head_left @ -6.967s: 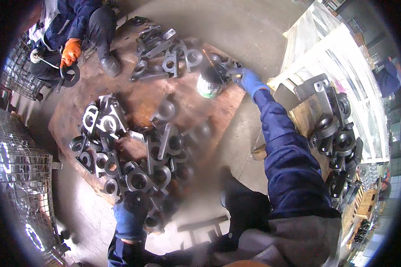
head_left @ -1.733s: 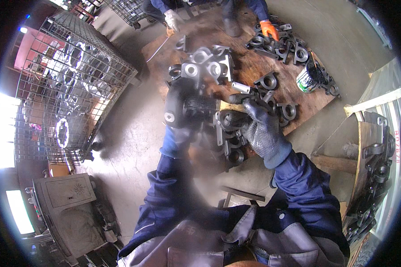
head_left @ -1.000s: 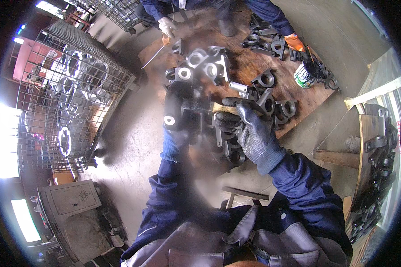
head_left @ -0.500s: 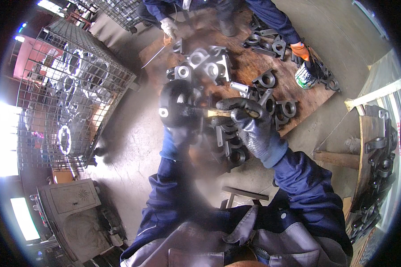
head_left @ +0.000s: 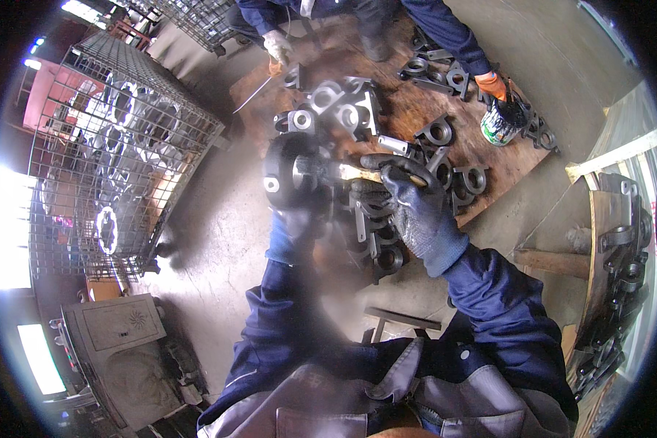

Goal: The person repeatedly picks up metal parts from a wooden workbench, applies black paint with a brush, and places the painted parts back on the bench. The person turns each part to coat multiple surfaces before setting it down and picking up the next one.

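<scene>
My left hand point(head_left: 293, 228), in a dark glove and partly blurred, is closed around a black metal bracket with a ring-shaped hole point(head_left: 276, 162), raised above the board. My right hand point(head_left: 416, 206), in a grey and black coated glove, grips a brush by its wooden handle point(head_left: 359, 173). The brush head points left and reaches the bracket's ring; blur hides exactly where it touches. Under and beyond my hands, several grey and dark metal brackets point(head_left: 438, 131) with round bores lie on a brown wooden board point(head_left: 394, 84).
Across the board a person in blue sleeves holds a paint-smeared can point(head_left: 498, 125) in an orange-gloved hand and a thin rod point(head_left: 254, 95) in the other. A wire cage point(head_left: 164, 139) of metal parts stands left, a grey cabinet point(head_left: 117, 328) lower left. Dark parts point(head_left: 620, 241) line the right.
The brush and my right hand have shifted slightly, and more of the bracket's ring shows. The other person's can has tilted and moved a little.
</scene>
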The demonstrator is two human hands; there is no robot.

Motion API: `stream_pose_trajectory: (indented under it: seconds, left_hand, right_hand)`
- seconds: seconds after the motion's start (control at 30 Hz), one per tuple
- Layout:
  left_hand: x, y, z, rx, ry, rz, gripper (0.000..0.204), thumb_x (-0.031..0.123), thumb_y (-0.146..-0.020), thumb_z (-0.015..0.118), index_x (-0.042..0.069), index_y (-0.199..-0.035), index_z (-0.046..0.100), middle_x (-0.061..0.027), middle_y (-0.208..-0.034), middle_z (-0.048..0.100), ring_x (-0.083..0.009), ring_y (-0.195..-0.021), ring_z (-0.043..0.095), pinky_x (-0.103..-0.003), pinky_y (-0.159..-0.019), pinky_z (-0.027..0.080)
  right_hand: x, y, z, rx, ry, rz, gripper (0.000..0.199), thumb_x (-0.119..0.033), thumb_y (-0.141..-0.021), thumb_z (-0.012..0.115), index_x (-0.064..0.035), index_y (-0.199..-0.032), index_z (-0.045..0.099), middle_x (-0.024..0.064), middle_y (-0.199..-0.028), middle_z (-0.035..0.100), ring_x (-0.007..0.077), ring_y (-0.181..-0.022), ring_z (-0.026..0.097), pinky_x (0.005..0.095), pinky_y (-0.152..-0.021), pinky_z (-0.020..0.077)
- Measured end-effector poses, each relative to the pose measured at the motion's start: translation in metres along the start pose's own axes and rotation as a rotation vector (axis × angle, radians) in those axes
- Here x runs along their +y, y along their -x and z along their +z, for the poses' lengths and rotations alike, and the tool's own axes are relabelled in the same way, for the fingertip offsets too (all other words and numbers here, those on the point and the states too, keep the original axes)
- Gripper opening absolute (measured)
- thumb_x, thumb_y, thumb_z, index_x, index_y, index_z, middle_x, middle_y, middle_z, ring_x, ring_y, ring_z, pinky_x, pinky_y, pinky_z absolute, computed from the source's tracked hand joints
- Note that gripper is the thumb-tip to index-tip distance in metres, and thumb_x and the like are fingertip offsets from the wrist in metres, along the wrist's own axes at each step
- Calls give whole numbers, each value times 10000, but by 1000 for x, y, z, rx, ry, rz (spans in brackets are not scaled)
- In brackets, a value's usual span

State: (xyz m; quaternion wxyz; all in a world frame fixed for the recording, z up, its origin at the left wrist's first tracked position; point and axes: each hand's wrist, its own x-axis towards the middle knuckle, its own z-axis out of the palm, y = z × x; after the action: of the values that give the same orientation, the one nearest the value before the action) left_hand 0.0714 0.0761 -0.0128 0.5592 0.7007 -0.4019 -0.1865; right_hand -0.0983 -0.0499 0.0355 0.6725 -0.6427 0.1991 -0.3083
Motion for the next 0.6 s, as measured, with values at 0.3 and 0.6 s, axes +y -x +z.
stream_pose_trajectory:
  seconds: [0.3, 0.6]
  left_hand:
    - [23, 6, 4, -31, 309, -241, 133, 90, -864, 626, 51, -990, 611, -26, -818, 609, -103, -630, 551, -251, -516, 444]
    - [18, 7, 1, -52, 307, -185, 148, 108, -888, 630, 48, -1021, 609, -20, -823, 609, -100, -642, 552, -240, -521, 444]
  right_hand:
    - [-4, 4, -4, -57, -260, 111, 265, -167, -1001, 506, 5, -1173, 611, 115, -1171, 649, 193, -1062, 633, 326, -961, 514]
    - [-15, -5, -30, -157, 25, -164, 432, -418, -935, 609, -14, -1081, 654, 106, -1086, 679, 202, -1044, 638, 337, -925, 507]
